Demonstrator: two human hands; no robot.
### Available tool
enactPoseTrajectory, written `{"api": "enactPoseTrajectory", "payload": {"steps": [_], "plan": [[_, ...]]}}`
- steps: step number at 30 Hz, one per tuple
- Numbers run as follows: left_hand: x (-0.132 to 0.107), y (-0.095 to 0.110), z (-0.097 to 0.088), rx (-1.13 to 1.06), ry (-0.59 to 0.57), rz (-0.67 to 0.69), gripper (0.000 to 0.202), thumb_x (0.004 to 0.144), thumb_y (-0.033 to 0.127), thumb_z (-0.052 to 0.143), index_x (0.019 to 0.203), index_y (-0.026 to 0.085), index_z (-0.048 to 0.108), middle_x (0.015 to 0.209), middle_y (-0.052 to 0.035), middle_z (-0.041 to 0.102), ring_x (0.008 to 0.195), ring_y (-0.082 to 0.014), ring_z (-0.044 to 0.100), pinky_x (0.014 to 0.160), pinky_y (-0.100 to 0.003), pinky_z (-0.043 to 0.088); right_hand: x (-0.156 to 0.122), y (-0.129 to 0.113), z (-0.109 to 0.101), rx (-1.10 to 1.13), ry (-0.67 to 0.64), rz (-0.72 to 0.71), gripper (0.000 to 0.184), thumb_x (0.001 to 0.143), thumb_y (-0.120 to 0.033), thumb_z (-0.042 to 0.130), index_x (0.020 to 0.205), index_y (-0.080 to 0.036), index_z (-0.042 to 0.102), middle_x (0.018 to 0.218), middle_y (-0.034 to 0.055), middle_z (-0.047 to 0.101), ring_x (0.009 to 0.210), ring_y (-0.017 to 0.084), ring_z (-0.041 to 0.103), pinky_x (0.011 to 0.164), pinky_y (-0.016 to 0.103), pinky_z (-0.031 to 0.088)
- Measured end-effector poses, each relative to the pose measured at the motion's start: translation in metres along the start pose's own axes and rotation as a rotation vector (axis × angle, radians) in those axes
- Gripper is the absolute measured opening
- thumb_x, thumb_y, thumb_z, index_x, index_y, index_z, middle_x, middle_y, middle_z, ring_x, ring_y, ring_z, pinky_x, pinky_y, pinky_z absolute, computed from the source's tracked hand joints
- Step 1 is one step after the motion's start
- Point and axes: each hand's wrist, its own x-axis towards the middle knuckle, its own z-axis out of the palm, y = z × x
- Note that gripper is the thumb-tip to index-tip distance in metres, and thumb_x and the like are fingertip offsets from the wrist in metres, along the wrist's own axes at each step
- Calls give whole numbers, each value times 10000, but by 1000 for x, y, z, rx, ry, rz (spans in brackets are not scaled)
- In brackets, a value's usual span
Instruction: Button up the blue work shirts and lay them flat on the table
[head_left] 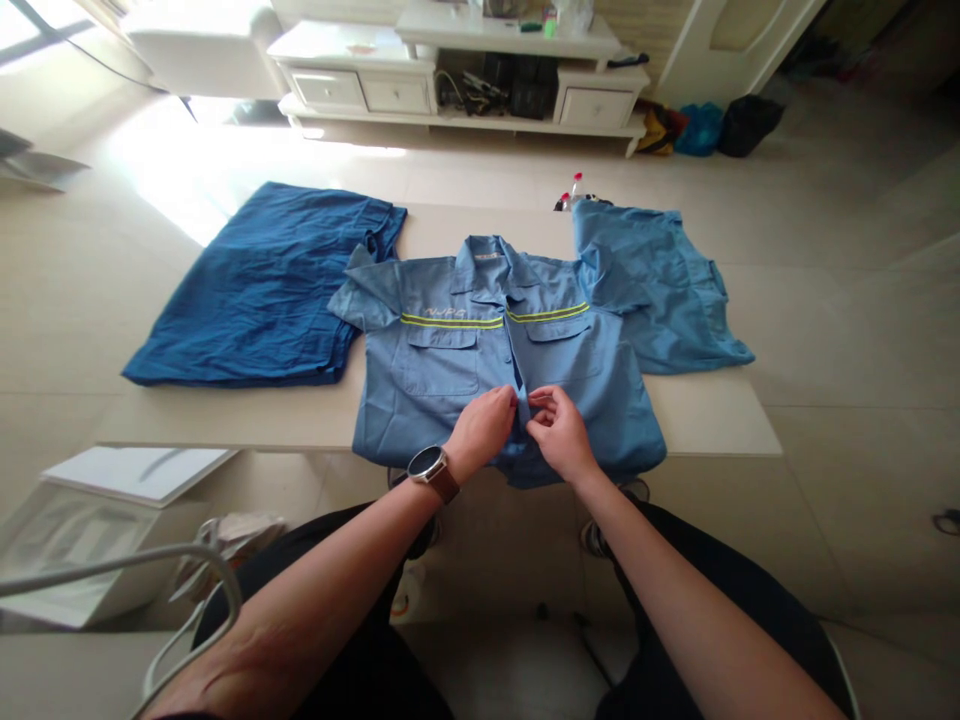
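Both hands pinch the lower front opening of a light blue work shirt [431, 400]: the left hand [484, 430], with a black-faced wristwatch [426, 464] on its wrist, and the right hand [559, 435] just beside it, fingers curled onto the cloth. The shirt lies flat on a pale table [712, 420], collar pointing away, a yellow reflective stripe [450, 321] across each side of the chest. A dark blue garment [255, 290] lies to its left, a light blue garment [660, 290] to its right. Farther off stands a low white cabinet [465, 100], with bags [697, 130] on the floor beside it.
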Motion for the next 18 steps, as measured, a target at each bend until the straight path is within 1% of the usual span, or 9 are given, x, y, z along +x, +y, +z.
{"api": "enactPoseTrajectory", "payload": {"steps": [3, 5, 8, 10, 12, 15, 18], "plan": [[-1, 0, 0, 2, -2, 6, 171, 1013, 141, 435, 1017, 171, 604, 970, -97, 719, 907, -232, 680, 825, -326, 498, -1, -3, 0, -50, -6, -27, 346, 638, -230, 587, 984, -220, 581, 962, 35, 701, 584, 123, 584, 600, 280, 507], [-1, 0, 0, -13, 12, 13, 166, 1016, 143, 439, 1028, 170, 602, 965, -97, 724, 911, -233, 685, 828, -324, 496, -2, -4, -1, -70, -4, -39, 296, 692, -249, 616, 985, -223, 586, 964, 39, 709, 590, 129, 591, 603, 284, 515], [-3, 0, -3, -56, 26, 14, 155, 1013, 142, 454, 1031, 178, 603, 962, -89, 731, 911, -227, 690, 831, -317, 494, -1, -4, -2, -92, 0, -71, 217, 797, -306, 634, 997, -227, 602, 972, 58, 723, 726, 174, 671, 697, 311, 562], [-4, 2, -6, -91, 29, 13, 145, 1007, 138, 469, 1016, 181, 608, 951, -83, 733, 899, -221, 690, 823, -311, 490, -1, -4, -3, -88, 0, -82, 192, 831, -319, 623, 999, -227, 612, 972, 66, 728, 815, 200, 705, 748, 328, 579], [-6, 4, -9, -131, 36, 12, 138, 996, 131, 485, 1001, 179, 614, 931, -77, 732, 881, -217, 687, 812, -308, 487, -1, -5, -4, -52, -12, -68, 175, 841, -319, 607, 988, -227, 617, 957, 62, 729, 793, 200, 711, 701, 317, 580], [-9, 6, -12, -202, 50, -3, 131, 979, 124, 510, 972, 183, 627, 903, -61, 732, 847, -204, 680, 794, -300, 486, -1, -6, -5, 1, -36, -31, 200, 820, -318, 627, 998, -228, 622, 937, 43, 725, 667, 170, 682, 566, 273, 537], [-10, 6, -13, -280, 66, -17, 133, 961, 117, 529, 950, 189, 640, 884, -47, 733, 831, -192, 680, 785, -288, 489, -1, -8, -5, -32, -36, -36, 260, 779, -299, 687, 1023, -229, 631, 937, 27, 725, 583, 144, 640, 550, 271, 525]]}}
